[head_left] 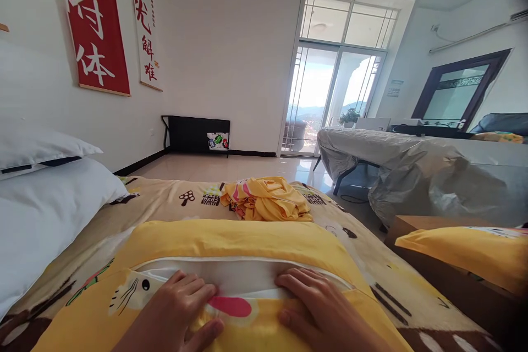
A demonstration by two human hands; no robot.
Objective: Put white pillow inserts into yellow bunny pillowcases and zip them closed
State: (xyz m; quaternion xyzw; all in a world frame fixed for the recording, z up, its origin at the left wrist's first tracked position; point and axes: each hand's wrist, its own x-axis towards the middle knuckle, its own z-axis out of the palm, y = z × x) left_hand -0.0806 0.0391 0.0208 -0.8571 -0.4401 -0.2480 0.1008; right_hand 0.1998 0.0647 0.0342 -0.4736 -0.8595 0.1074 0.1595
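Observation:
A yellow pillow cover [247,239] with a printed cartoon face lies in front of me. Its long opening shows a white inner pillow [243,275]. My left hand [181,305] is closed on the lower edge of the opening, left of a pink printed patch, fingertips over the white filling and thumb lower on the yellow cloth. To the right of the patch, my right hand [311,302] grips the same edge, its fingers bent over it and its thumb on the cover. The fabric inside each grip is partly hidden.
Crumpled yellow cloth [272,201] lies beyond the pillow on a patterned beige blanket [165,192]. White pillows [53,209] are at left. At right, another yellow pillow [466,247] rests on a cardboard box [437,280], with a plastic-covered table [396,154] behind.

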